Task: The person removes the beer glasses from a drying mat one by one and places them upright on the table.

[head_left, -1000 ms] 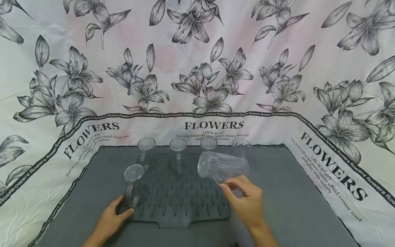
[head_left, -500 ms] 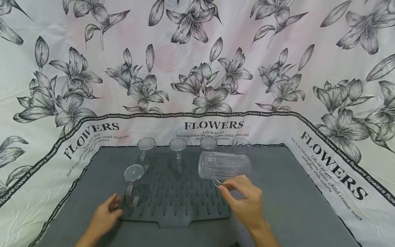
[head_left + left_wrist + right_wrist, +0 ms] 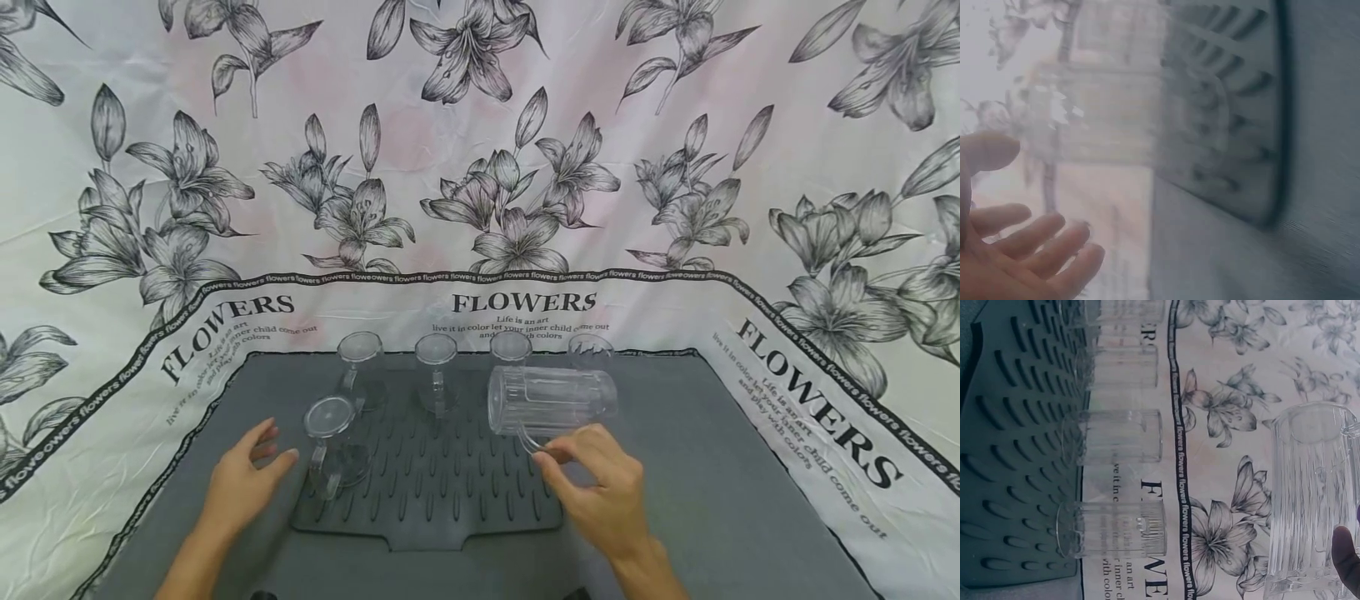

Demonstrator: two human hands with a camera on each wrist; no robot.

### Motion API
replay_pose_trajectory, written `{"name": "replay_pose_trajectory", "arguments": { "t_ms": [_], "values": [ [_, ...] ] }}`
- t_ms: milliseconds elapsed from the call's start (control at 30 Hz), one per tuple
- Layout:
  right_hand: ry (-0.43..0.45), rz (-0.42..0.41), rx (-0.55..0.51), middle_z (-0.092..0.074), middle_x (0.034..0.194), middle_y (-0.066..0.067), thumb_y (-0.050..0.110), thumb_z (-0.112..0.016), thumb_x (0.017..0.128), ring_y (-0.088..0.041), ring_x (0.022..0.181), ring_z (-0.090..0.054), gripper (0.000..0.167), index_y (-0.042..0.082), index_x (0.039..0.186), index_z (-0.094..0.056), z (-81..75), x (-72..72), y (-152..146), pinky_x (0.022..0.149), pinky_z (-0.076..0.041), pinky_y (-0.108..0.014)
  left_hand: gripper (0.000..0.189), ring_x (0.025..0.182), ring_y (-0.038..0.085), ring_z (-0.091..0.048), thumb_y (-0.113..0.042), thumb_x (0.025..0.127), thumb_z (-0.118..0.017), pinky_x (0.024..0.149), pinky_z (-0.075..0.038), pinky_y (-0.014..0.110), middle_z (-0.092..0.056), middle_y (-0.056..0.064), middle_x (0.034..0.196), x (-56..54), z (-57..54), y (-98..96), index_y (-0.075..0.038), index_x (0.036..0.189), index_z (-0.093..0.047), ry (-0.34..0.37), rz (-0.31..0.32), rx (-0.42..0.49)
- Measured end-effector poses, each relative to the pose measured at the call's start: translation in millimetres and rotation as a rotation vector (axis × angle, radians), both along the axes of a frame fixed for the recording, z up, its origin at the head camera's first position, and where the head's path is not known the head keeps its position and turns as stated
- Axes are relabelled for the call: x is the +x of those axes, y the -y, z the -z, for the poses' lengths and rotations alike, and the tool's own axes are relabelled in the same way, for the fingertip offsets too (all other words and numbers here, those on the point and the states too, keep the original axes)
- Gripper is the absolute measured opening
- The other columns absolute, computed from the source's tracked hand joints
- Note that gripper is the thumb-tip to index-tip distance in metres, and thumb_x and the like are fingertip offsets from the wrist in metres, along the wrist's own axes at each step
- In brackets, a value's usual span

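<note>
The left hand (image 3: 243, 479) is what has changed: a second ago it was at the handle side of the front mug (image 3: 330, 417), low on the left of the frame, and now it has drawn away to the left and slightly up. Its grip is loose and holds nothing, the thumb and fingers apart, as the left wrist view also shows, though blurred. That leaves the front mug standing by itself on the ribbed mat (image 3: 427, 529), its closed end seemingly up, so I judge its placing to be done. The right hand (image 3: 600, 487) has barely moved: its grip is closed on the handle (image 3: 527, 439) of the held mug (image 3: 551, 402), pinched between thumb and fingers. That mug lies on its side in the air, right of the frame's centre, over the mat's right edge and in front of the back row, with its length running left to right. Four mugs stand along the back; the rightmost (image 3: 590, 350) is partly hidden by the held one, and I cannot tell whether it is on the mat or on the table (image 3: 720, 467). As I read it, the held mug is the one not yet set down, and the left hand is free to help.
</note>
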State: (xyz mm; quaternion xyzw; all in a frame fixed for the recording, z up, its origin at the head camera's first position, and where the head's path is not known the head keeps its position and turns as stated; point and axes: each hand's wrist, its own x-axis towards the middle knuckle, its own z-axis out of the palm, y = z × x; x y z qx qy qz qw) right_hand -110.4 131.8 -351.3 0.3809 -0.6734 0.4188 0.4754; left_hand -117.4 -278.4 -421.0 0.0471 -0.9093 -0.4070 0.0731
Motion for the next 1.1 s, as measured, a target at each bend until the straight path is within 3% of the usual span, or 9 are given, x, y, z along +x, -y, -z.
{"name": "replay_pose_trajectory", "arguments": {
  "t_ms": [300,467,633,833,1100],
  "values": [
    [0.001,0.014,0.017,-0.060,0.066,-0.003,0.022,-0.069,0.092,-0.020,0.060,-0.055,0.030,0.000,0.073,-0.067,-3.3,2.4,-0.5,0.056,-0.048,-0.022,0.071,0.116,0.040,-0.053,-0.040,0.094,-0.063,0.086,-0.048,0.056,-0.044,0.020,0.143,-3.8,-36.6,-29.1,-0.005,0.149,-0.034,-0.155,0.034,0.048],
    [-0.019,0.020,0.016,-0.059,0.065,-0.002,0.020,-0.070,0.091,-0.019,0.060,-0.055,0.028,0.000,0.072,-0.067,-2.9,1.9,-0.4,0.055,-0.047,-0.021,0.068,0.114,0.036,-0.056,-0.035,0.093,-0.066,0.083,-0.052,0.049,-0.045,0.017,0.141,-6.3,-50.4,-47.7,-0.011,0.149,-0.037,-0.183,0.088,0.153],
    [-0.040,0.007,0.019,-0.060,0.066,-0.003,0.017,-0.072,0.089,-0.019,0.060,-0.055,0.025,0.000,0.072,-0.067,1.5,-1.1,-1.1,0.056,-0.048,-0.020,0.064,0.116,0.031,-0.056,-0.029,0.094,-0.067,0.084,-0.052,0.041,-0.045,0.014,0.142,-10.9,-57.2,-66.8,-0.013,0.149,-0.038,-0.185,0.145,0.266],
    [-0.070,-0.009,0.034,-0.060,0.068,-0.003,0.016,-0.072,0.089,-0.018,0.061,-0.054,0.023,0.000,0.073,-0.068,8.7,-6.2,-2.0,0.056,-0.048,-0.020,0.064,0.118,0.028,-0.054,-0.027,0.093,-0.068,0.094,-0.045,0.050,-0.041,0.011,0.144,-15.0,-62.3,-90.0,-0.014,0.148,-0.039,-0.192,0.210,0.378],
    [-0.097,-0.013,0.042,-0.059,0.067,-0.003,0.017,-0.071,0.090,-0.018,0.061,-0.052,0.025,-0.001,0.072,-0.068,3.6,-3.8,1.5,0.054,-0.047,-0.020,0.065,0.119,0.026,-0.053,-0.027,0.091,-0.070,0.094,-0.045,0.051,-0.041,0.008,0.145,-18.7,-67.7,-120.2,-0.016,0.147,-0.040,-0.149,0.296,0.463]
  ]
}}
